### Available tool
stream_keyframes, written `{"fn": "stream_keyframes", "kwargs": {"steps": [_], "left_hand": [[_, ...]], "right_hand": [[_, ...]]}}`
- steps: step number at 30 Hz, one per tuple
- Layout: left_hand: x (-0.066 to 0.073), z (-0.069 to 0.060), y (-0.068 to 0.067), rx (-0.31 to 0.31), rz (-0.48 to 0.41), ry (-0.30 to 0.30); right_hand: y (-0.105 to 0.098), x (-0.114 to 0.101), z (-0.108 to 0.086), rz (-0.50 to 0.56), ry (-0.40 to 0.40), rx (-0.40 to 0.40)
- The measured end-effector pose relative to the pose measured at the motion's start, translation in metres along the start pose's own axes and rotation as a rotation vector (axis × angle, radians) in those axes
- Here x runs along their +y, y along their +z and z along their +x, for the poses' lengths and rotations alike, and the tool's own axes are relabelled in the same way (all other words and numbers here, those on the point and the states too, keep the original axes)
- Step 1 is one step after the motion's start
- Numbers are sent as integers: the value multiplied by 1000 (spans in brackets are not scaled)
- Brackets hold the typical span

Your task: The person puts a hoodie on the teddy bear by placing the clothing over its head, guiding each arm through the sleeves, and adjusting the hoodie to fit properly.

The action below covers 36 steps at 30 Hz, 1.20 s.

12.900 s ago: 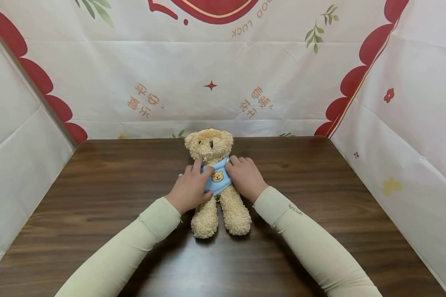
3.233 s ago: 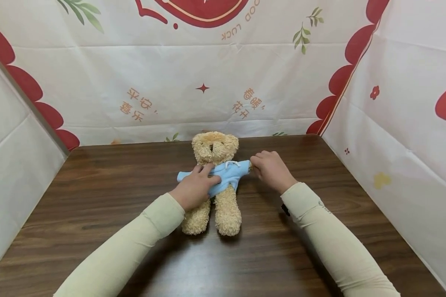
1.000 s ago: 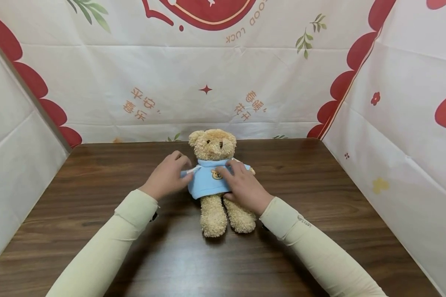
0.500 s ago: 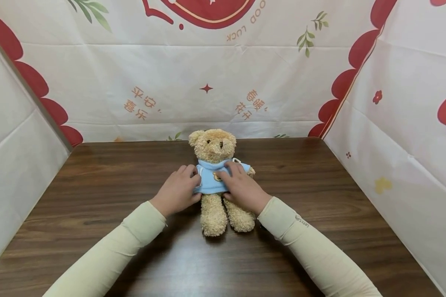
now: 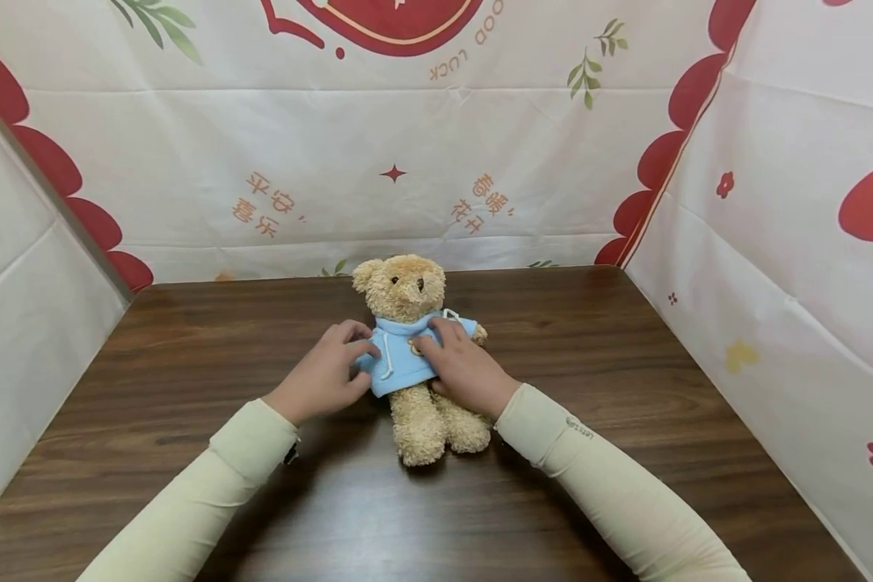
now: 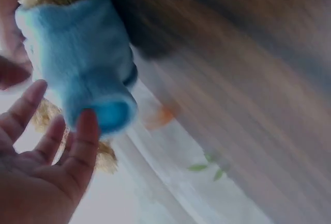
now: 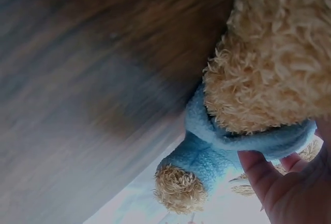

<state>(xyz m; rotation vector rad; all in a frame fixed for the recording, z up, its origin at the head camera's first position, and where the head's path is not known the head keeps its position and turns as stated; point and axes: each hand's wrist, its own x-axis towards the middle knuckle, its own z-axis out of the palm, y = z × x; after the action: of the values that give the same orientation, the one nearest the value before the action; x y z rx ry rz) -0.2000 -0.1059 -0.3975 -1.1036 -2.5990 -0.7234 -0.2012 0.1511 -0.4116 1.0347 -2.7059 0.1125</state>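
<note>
A tan teddy bear point(image 5: 407, 289) in a blue hooded shirt point(image 5: 402, 373) lies face up on the table, its head tilted. My right hand point(image 5: 469, 368) holds the bear's body through the shirt front, partly hiding an embroidered bear face point(image 5: 416, 347). On the other side my left hand point(image 5: 325, 372) has loosely bent fingers beside the sleeve. The left wrist view shows those fingertips by the open cuff point(image 6: 111, 116), with only blue lining visible inside. A paw point(image 7: 181, 190) sticks out of the other sleeve in the right wrist view. A white drawstring point(image 5: 387, 357) hangs over the shirt.
The dark wooden table point(image 5: 211, 347) carries the bear. White printed cloth point(image 5: 320, 129) hangs behind the table, and more cloth point(image 5: 793, 267) walls the right side. Pale sleeves point(image 5: 255, 444) cover both forearms.
The shirt, crooked with its sleeves spread 3.2 s ago, now covers the chest lower down. My left hand has drawn back left from the shirt's side since half a second ago; the right stays on the bear.
</note>
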Motion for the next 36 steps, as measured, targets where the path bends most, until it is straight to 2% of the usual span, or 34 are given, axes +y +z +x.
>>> {"fn": "stream_keyframes", "kwargs": {"steps": [4,7,12,16,20,28,32,36], "left_hand": [[-6,-3,1,-33,98,-6],[-5,1,6,-77,176,6],[-1,11,19,-138,251,-23],[2,16,28,-82,298,13],[1,18,30,-31,362,41],[-3,21,29,-45,488,68],[-4,18,27,-37,477,52],[-3,14,24,-70,429,45]], "right_hand": [[3,-2,1,-21,3,0],[4,-2,1,-32,-1,16],[4,-2,0,-32,-18,36],[4,-3,0,-50,-16,29],[4,-3,0,-49,-18,36],[7,-5,1,-60,-32,56],[8,-5,1,-66,-39,61],[7,-4,1,-60,-29,72]]}}
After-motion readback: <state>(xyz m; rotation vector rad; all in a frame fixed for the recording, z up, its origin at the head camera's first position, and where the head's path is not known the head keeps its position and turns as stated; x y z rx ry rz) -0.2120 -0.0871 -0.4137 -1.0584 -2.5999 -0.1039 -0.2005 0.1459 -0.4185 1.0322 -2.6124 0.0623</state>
